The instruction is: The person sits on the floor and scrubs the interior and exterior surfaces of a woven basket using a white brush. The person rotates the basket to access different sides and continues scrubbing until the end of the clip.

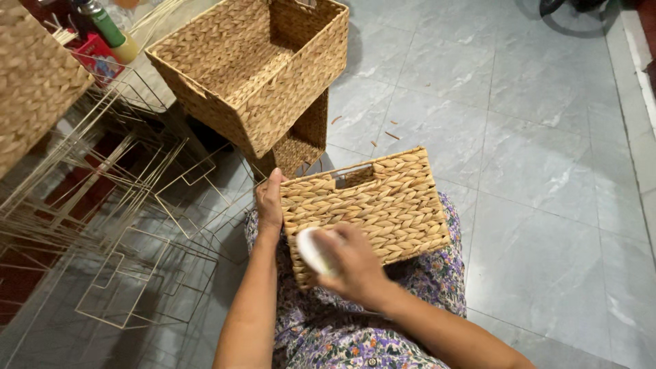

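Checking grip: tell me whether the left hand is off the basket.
No, the left hand grips the left edge of the woven basket on the lap.

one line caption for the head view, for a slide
Left hand steadies a woven basket on the lap while the right hand presses a white pad to its side.

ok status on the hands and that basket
Left hand grips woven basket edge on lap. Right hand presses white pad against its side. Nothing in the way.

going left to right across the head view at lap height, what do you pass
wire frames → left hand → right hand holding a white round object → woven basket → grey tiled floor
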